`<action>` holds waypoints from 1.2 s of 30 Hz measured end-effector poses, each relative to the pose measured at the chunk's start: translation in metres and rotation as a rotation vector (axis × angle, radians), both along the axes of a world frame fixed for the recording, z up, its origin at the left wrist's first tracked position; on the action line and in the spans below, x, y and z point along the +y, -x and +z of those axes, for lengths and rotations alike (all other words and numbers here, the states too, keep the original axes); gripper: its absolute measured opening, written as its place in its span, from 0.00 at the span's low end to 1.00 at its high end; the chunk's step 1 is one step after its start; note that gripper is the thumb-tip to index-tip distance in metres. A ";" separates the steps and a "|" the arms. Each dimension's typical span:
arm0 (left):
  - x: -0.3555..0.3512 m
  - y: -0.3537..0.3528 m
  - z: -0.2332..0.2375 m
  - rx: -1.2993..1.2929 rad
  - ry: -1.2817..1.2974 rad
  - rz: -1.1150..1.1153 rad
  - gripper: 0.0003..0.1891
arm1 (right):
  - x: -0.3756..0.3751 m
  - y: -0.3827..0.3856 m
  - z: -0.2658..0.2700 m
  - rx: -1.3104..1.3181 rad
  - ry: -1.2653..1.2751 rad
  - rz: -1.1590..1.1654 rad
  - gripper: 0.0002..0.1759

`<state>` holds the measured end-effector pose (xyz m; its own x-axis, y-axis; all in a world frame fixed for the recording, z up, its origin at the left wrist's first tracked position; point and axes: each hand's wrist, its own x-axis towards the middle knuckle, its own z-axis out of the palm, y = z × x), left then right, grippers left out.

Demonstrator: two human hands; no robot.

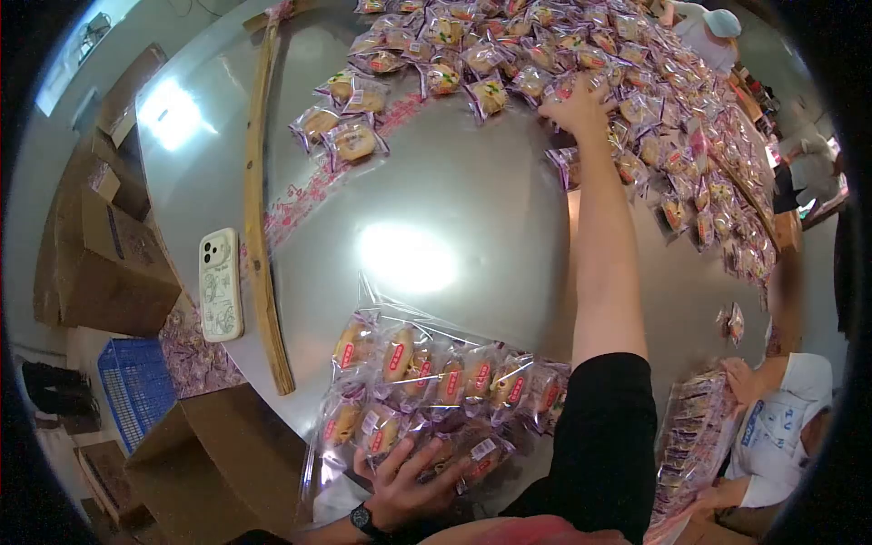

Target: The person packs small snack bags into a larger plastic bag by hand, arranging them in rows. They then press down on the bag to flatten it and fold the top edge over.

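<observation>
- A wide steel table with a dull shine fills the middle of the frame.
- 2 bright glare spots lie on it: 1 at centre, 1 at upper left.
- A long wooden slat runs down the table's left part, from the top edge towards the lower left.
- A phone in a pale case lies just left of the slat.
- Brown cardboard boxes are stacked at the left edge of the frame.
- A blue plastic crate stands at lower left, with another open carton just right of it.
- A bright window shows at upper left.
</observation>
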<state>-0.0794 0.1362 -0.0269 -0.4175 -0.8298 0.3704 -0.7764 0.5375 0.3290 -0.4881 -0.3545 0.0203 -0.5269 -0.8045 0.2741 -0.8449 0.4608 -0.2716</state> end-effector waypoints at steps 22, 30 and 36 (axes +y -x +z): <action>-0.022 0.003 0.020 0.144 -0.108 -0.133 0.26 | 0.397 -0.080 0.098 -1.466 0.712 0.417 0.30; -0.023 0.005 0.038 0.198 0.027 -0.131 0.24 | 0.698 -0.207 0.068 -1.873 0.522 0.477 0.47; -0.033 0.015 0.034 0.321 0.080 -0.109 0.18 | 0.679 -0.335 0.023 -1.571 0.209 0.193 0.62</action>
<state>-0.0940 0.1036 0.0074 -0.3531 -0.7498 0.5596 -0.5768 0.6454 0.5008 -0.1531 0.3242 0.0436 -0.2787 -0.9093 -0.3089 0.2833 0.2296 -0.9312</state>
